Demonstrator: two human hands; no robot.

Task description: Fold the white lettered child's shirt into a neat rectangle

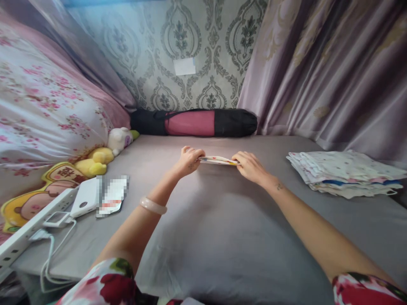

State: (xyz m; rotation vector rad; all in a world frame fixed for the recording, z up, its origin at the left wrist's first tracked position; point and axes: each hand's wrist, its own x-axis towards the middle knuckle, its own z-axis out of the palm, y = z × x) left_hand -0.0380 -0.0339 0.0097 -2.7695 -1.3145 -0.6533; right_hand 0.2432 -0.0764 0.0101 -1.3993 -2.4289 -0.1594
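Note:
Between my two hands is a small folded cloth (218,160), whitish with coloured spots, seen nearly edge-on above the grey bed sheet (222,237). My left hand (191,160) pinches its left end, fingers closed. At the right end, my right hand (249,165) grips it with the thumb beneath or behind, which I cannot make out fully. A pale bangle (153,206) circles my left forearm. Over on the right lies a stack of folded white printed cloths (343,171), apart from both hands.
A black and pink rolled bag (190,123) lies along the patterned wall. Plush toys (119,140) line the left side, near a white power strip (38,228) with cables, a white box-like device (85,195) and a blurred-out flat item (113,195). Curtains (305,63) hang at right.

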